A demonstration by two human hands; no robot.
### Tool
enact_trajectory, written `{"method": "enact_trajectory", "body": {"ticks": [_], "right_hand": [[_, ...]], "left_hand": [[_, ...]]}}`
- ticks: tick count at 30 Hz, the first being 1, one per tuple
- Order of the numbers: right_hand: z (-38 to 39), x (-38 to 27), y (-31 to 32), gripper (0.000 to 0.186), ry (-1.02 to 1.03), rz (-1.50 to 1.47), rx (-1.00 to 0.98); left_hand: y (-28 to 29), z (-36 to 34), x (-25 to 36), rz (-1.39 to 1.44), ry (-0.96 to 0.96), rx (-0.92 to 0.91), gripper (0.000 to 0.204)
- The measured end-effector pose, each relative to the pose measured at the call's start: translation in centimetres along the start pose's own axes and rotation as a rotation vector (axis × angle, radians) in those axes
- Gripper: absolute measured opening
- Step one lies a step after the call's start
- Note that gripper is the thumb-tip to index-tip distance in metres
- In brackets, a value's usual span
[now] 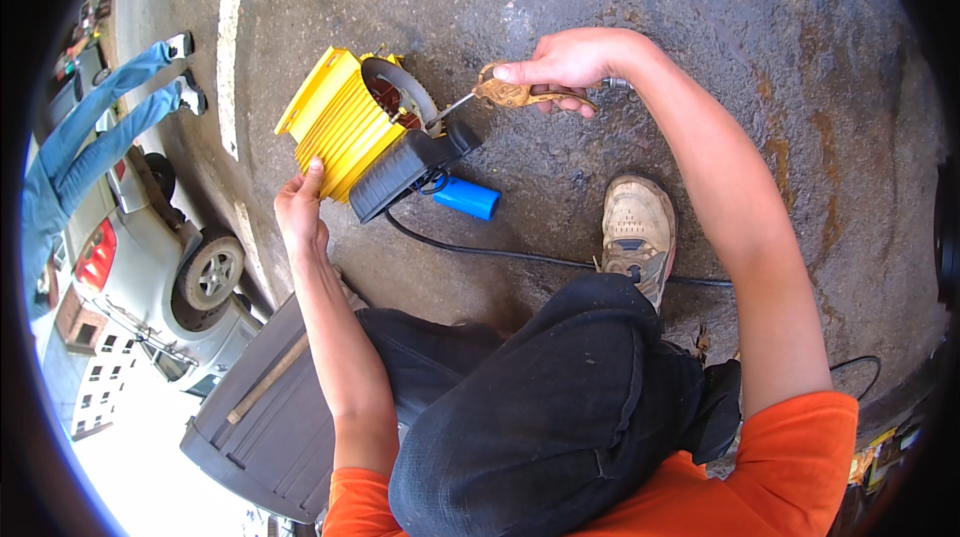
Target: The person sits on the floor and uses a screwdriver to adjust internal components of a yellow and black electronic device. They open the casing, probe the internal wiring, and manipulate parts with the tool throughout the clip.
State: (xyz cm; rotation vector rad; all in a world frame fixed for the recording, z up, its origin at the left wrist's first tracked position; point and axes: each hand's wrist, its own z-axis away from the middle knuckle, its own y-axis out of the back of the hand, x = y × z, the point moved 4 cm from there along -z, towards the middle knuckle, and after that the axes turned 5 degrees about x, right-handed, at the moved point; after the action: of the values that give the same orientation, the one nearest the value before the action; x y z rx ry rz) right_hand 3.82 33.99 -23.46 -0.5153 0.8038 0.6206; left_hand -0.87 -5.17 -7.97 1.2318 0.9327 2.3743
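Head view: right hand [568, 65] holds brown tool [503, 91] at yellow housing [345, 129], any lettering illegible.

No text, label, brand, number or sign can be read in the head view.
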Motion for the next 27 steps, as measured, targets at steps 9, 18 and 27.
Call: {"method": "enact_trajectory", "body": {"ticks": [9,18,27], "right_hand": [[-1.2,-0.7,-0.4,0.084,-0.018,0.139,0.063],[-3.9,-2.7,-0.9,0.085,0.008,0.3,0.348],[-3.1,-5.0,0.0,0.086,0.155,0.141,0.421]], "left_hand": [[-0.2,0.5,0.5,-0.038,-0.002,0.03,0.027],[-0.2,0.4,0.5,-0.023,0.0,0.028,0.026],[-0.2,0.5,0.5,-0.017,-0.001,0.02,0.026]]}}
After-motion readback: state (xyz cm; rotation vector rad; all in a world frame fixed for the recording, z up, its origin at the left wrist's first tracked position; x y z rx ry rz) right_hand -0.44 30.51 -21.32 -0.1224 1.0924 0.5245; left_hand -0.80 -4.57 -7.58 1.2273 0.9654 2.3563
